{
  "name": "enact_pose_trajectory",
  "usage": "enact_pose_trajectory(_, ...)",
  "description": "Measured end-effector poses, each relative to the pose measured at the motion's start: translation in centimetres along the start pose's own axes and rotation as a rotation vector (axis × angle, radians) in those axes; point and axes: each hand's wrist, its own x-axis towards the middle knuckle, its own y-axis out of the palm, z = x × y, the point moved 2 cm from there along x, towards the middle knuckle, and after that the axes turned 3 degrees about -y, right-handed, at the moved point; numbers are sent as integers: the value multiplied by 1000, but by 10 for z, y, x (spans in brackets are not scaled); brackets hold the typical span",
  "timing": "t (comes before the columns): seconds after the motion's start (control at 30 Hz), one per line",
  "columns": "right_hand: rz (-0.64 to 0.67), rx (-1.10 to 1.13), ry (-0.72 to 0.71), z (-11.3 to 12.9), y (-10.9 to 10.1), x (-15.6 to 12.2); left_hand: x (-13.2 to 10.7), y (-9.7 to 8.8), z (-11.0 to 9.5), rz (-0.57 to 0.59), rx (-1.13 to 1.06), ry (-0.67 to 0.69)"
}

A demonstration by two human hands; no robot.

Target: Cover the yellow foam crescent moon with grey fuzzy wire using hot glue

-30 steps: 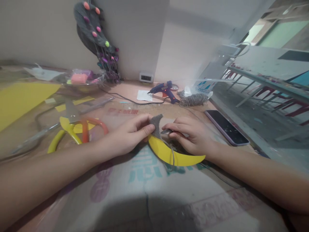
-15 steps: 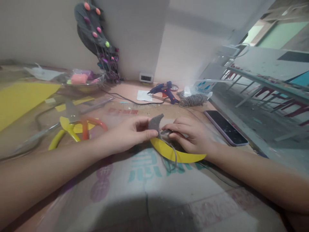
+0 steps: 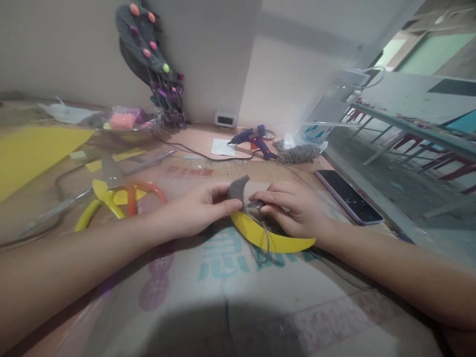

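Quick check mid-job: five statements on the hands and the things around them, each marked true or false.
1. The left hand pinches the crescent at its grey end. True.
2. A phone lies to the right of the right hand. True.
3. The right hand is holding nothing. False: it pinches a small grey item.
4. The whole crescent is grey. False: its lower part is yellow.
5. The glue gun lies with its tip over a white sheet. True.
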Motion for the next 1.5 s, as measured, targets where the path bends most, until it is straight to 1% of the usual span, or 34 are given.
enact_pose_trajectory(0.33, 1, -2, -1, 0, 2, 0, -1, -1, 4, 0, 13, 6)
enact_pose_trajectory(0.77, -19, -58, -32, 2, 1, 0, 2, 2, 5, 19, -56, -20)
enact_pose_trajectory(1.0, -14, -78, -19, 2, 1, 0, 0, 1, 4, 23, -37, -14)
enact_pose_trajectory(1.17, -13, -40, -7, 2, 0, 0, 0, 0, 5, 29, -38, -28)
enact_pose_trajectory(1.5, -21, -65, -33, 1, 1, 1, 0, 0, 6, 18, -18, -29)
